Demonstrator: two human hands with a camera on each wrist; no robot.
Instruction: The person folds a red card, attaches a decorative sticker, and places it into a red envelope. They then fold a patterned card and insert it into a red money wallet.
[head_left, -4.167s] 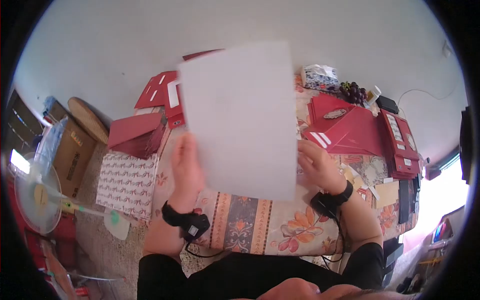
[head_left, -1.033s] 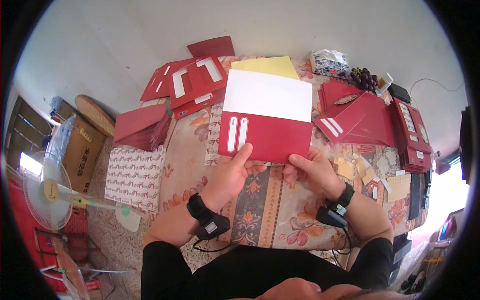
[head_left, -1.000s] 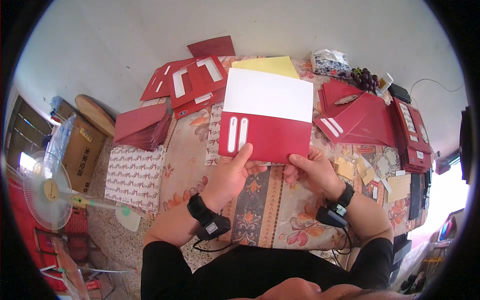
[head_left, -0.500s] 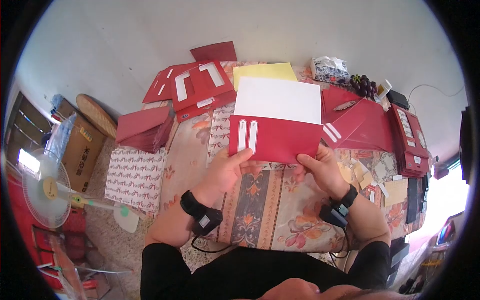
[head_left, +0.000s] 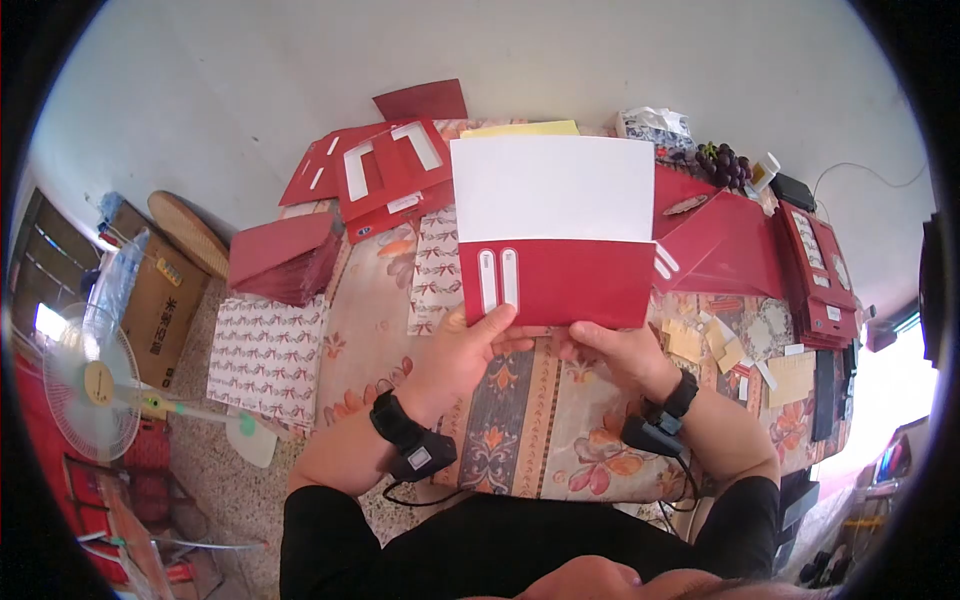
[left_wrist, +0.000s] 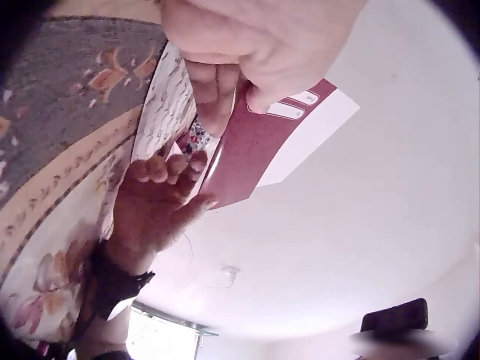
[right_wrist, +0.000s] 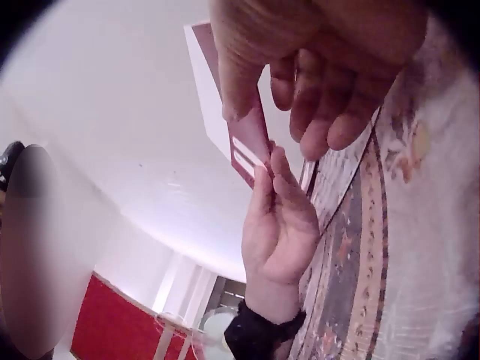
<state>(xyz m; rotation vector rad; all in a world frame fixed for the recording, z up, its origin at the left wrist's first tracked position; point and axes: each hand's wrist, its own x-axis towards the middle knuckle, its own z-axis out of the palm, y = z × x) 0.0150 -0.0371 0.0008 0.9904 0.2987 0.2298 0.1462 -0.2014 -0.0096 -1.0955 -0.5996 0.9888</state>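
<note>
Both hands hold up a folded card (head_left: 590, 285) above the table in the head view. Its lower panel is dark red with two white label strips at the left; a plain white panel (head_left: 555, 190) rises behind it. My left hand (head_left: 460, 360) pinches the lower left edge, thumb in front near the strips and fingers behind. At the lower right edge is my right hand (head_left: 630, 358), thumb at the edge and fingers underneath. In the right wrist view, the right thumb (right_wrist: 240, 90) lies over the red panel, with the other fingers spread loosely away from it.
Cut-out red pieces (head_left: 400, 180) and a red stack (head_left: 280, 255) lie left, near ribbon-patterned paper (head_left: 265, 355). Behind the card shows a yellow sheet (head_left: 520, 129). At right are red sheets (head_left: 735, 245), grapes (head_left: 725, 165), a tissue pack (head_left: 650, 127) and cream card scraps (head_left: 685, 342).
Seconds ago a large blank white sheet faced me; now the red panel with label strips shows. Over the last second the card shifted slightly right and its white panel tilted upright.
</note>
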